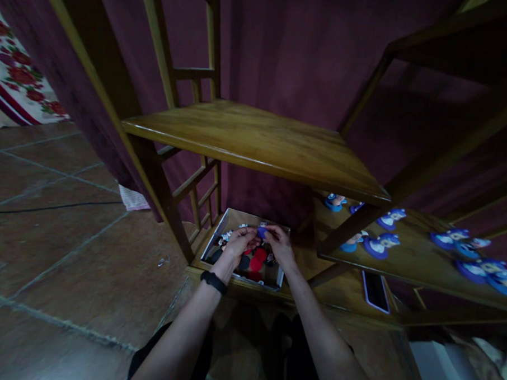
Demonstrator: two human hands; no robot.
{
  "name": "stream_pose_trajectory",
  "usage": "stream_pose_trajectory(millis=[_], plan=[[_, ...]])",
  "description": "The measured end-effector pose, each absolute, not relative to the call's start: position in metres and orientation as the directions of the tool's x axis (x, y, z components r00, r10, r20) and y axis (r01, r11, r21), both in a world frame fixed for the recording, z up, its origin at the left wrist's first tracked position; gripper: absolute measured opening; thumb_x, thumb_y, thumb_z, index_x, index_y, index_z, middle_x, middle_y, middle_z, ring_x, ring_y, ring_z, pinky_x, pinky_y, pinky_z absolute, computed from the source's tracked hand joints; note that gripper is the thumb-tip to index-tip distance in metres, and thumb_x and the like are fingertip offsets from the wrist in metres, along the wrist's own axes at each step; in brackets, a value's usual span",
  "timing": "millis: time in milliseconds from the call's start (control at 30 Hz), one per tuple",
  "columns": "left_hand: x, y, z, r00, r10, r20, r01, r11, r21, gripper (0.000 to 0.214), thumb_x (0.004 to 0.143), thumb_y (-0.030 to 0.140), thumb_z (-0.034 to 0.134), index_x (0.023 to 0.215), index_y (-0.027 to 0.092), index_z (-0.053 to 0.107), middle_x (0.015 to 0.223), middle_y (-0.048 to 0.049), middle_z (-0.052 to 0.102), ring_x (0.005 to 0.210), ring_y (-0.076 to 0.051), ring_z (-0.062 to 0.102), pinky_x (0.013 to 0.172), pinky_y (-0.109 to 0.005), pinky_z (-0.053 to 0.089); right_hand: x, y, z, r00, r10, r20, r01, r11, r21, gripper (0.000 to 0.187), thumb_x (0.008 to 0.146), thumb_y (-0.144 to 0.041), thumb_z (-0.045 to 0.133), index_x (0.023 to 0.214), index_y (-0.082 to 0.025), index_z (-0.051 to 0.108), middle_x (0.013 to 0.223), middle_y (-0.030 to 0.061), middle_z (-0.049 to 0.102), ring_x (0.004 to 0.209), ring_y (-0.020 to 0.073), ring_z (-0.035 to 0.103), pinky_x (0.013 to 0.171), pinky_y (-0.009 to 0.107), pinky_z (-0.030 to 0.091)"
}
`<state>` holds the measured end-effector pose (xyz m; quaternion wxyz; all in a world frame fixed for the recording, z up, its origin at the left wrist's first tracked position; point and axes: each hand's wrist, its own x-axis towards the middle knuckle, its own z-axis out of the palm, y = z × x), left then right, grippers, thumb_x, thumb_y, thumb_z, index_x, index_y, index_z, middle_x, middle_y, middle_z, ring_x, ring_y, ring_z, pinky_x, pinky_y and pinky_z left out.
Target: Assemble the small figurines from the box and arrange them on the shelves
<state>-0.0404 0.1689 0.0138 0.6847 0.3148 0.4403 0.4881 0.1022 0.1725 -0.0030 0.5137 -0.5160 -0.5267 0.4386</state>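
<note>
While the right hand point(280, 245) pinches a purple figure point(261, 232) over the box point(234, 217), the left hand point(240, 241) half-curls beside it, grip unclear.

the shelf board point(247, 136) is wood with visible grain and a glossy, varnish-like finish, its front edge catching light; the lattice panel point(195, 74) looks like the same smooth wood. behind them, the maroon curtain point(284, 57) is matt cloth in soft folds. the box point(280, 276) looks like thin, smooth cardboard. inside it, the red discs point(256, 260) appear matt and smooth, while the held purple piece point(262, 232) and the shelved figurines point(381, 245) look like smooth plastic. the phone point(375, 291) has a dark, glassy screen; the wristband point(214, 282) is dull black. the floor tiles point(66, 249) have a faint sheen between rough-looking joints.
</note>
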Motion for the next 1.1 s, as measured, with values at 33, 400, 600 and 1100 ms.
stream_pose_trajectory(millis=[33, 400, 600, 1100], plan=[[-0.041, 0.169, 0.013, 0.131, 0.947, -0.292, -0.376, 0.320, 0.869, 0.014, 0.070, 0.025, 0.067, 0.074, 0.012, 0.062, 0.061, -0.0047, 0.064, 0.049, -0.008, 0.058, 0.047, -0.017, 0.043, 0.101, 0.172, -0.002, 0.064, 0.996, 0.067, 0.068, 0.062, -0.996, 0.026, 0.070, -0.040, 0.060, 0.090, -0.023, 0.063, 0.095, 0.0024, 0.066, 0.079, 0.0172, 0.061, 0.073, 0.032, 0.052], [-0.040, 0.170, 0.013, 0.017, 0.962, -0.271, -0.378, 0.257, 0.889, 0.024, 0.059, 0.030, 0.076, 0.071, 0.014, 0.063, 0.055, 0.0013, 0.059, 0.044, -0.005, 0.050, 0.043, -0.015, 0.036, 0.100, 0.164, 0.008, 0.066, 0.995, -0.068, -0.184, -0.055, -0.981, 0.033, 0.063, -0.042, 0.069, 0.087, -0.021, 0.064, 0.088, 0.0024, 0.065, 0.072, 0.0147, 0.061, 0.070, 0.031, 0.053], [-0.040, 0.169, 0.017, 0.125, 0.947, -0.296, -0.498, 0.318, 0.806, 0.034, 0.062, 0.027, 0.075, 0.091, 0.014, 0.065, 0.085, -0.0071, 0.069, 0.073, -0.012, 0.063, 0.066, -0.021, 0.048, 0.101, 0.162, 0.010, 0.005, 0.994, -0.106, -0.276, -0.100, -0.956, 0.035, 0.063, -0.043, 0.069, 0.088, -0.019, 0.063, 0.089, 0.0033, 0.065, 0.073, 0.0142, 0.061, 0.073, 0.031, 0.052], [-0.040, 0.171, 0.018, 0.141, 0.916, -0.375, -0.635, 0.375, 0.676, 0.013, 0.069, 0.013, 0.068, 0.081, 0.011, 0.066, 0.075, -0.0072, 0.069, 0.068, -0.013, 0.065, 0.072, -0.024, 0.053, 0.100, 0.160, 0.012, 0.003, 0.993, -0.117, -0.277, -0.112, -0.954, 0.034, 0.062, -0.037, 0.070, 0.090, -0.019, 0.063, 0.091, 0.0034, 0.065, 0.074, 0.0139, 0.061, 0.074, 0.030, 0.050]])
